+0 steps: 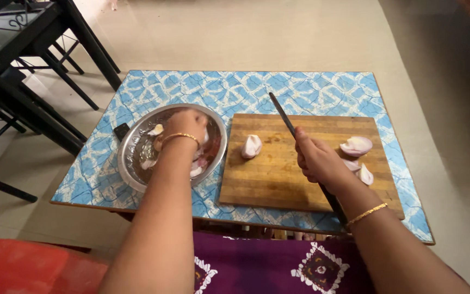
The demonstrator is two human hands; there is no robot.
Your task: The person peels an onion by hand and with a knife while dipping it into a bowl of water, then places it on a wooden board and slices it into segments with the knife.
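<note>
A low table (305, 87) topped with a blue-and-white patterned cloth stands on a pale beige floor (235, 32), with black metal chair legs (55, 60) at the left. The left hand (186, 124) reaches into a round steel bowl (131, 152) of onion pieces; whether its fingers grip anything cannot be told. The right hand (315, 159) has its fingers wrapped around a long dark knife (281, 113) over a rectangular wooden chopping board (278, 179), where peeled onion pieces (251, 146) lie.
</note>
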